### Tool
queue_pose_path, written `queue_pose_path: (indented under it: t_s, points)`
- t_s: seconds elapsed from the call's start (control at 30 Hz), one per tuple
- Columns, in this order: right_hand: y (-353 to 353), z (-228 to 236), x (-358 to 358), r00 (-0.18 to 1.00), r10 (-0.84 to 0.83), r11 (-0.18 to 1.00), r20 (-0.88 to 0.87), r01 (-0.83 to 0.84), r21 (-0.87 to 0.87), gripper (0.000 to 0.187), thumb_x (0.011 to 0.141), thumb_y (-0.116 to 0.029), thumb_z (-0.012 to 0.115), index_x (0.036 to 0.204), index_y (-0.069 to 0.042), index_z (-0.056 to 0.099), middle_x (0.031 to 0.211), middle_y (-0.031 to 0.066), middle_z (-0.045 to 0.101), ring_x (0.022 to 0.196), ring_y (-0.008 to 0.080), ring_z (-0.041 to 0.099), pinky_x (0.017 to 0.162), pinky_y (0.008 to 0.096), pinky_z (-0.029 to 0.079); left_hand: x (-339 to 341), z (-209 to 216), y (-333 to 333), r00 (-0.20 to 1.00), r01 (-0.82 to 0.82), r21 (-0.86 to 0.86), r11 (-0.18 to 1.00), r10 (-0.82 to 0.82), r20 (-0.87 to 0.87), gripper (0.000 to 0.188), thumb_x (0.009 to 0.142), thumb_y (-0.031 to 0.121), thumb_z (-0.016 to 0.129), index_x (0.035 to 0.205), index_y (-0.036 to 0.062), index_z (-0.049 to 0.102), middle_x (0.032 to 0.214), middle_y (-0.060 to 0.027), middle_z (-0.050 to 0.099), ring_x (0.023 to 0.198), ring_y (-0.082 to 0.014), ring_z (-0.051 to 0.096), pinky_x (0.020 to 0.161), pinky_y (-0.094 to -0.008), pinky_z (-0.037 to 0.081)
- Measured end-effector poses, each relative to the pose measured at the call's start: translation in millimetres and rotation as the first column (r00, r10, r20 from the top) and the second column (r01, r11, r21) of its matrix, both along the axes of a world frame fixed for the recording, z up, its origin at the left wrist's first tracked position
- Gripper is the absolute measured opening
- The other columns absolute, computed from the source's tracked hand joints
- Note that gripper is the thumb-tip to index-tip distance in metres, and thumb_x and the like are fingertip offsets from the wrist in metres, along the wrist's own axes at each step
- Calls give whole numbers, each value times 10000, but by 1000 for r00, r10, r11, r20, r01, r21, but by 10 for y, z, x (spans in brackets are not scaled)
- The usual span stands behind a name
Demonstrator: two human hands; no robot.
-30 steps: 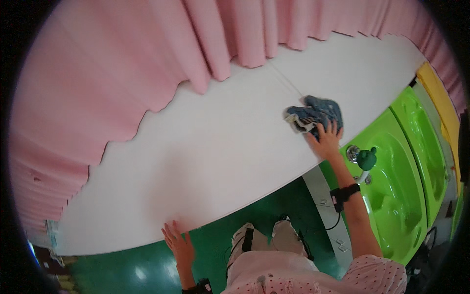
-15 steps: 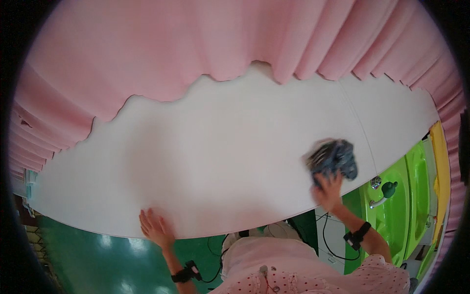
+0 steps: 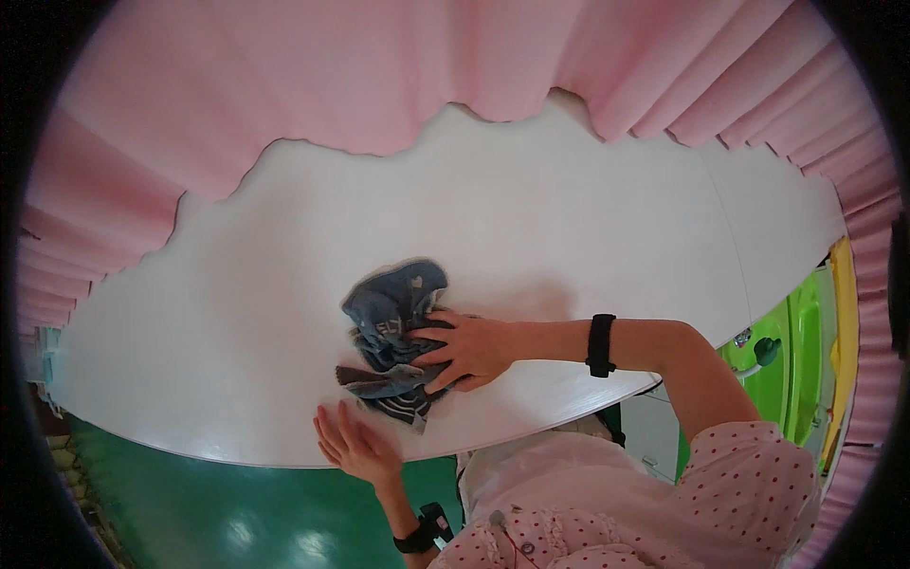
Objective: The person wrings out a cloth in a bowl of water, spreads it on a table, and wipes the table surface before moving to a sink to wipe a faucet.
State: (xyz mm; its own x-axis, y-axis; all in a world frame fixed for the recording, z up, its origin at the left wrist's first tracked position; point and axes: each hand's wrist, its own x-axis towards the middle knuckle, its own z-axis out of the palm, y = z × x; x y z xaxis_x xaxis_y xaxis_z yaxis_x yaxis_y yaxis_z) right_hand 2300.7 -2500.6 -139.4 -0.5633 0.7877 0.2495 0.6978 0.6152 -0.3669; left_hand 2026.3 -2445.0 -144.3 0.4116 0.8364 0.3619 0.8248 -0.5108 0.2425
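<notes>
Curtain [image 3: 313, 85] fabric, pink and pleated, hangs along the far side of the white table [image 3: 237, 313] and spills onto its back edge, and that is the first thing I watch from my seat: a wide sweep toward the rear could catch a fold and drag it across the surface. Moving right, the left hand [image 3: 353, 444] lies flat and open at the table's near edge, fingers spread, holding nothing; it sits just beside the lower corner of the cloth [image 3: 393, 341]. If it leans too hard so close to the rim, I judge it could slide off toward the green floor [image 3: 190, 512] below. The cloth itself is a crumpled blue-grey rag, bunched near the middle of the table, a little toward the near edge. The right hand [image 3: 466, 351] presses down on it from the right, fingers curled partly over the bundle, more a flat push than a tight clutch. Because the rag is wadded rather than spread, I suspect it may roll or slip out from under the palm, leaving bare fingers skidding on the glossy top. Farthest right, a bright green moulded unit [image 3: 791, 351] with a small knob stands beside the table; an elbow swinging back could knock it.
</notes>
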Motion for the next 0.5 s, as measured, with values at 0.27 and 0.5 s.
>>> queue_pose_path:
  t_s: [0.27, 0.5]
  points:
    - [-724, -94, 1302, 757, -650, 755, 56, 636, 160, 407, 695, -310, 662, 1089, -253, 577, 1229, 98, 486, 1203, 383, 368, 974, 532, 290, -39, -99, 42, 999, 47, 41, 998, -48, 14, 420, 911, 328, 354, 1235, 120, 521, 1349, -127, 421, 1237, -329, 386, 1002, -470, 278]
    - [-3200, -193, 2274, -390, -918, -372, 73, 910, 183, 429, 818, -325, 537, 1214, -164, 497, 1082, 145, 556, 1050, 344, 476, 897, 498, 349, -54, -156, 55, 999, 48, 96, 994, -50, 18, 444, 899, 389, 374, 1205, 115, 544, 1324, -126, 449, 1213, -325, 414, 992, -468, 302]
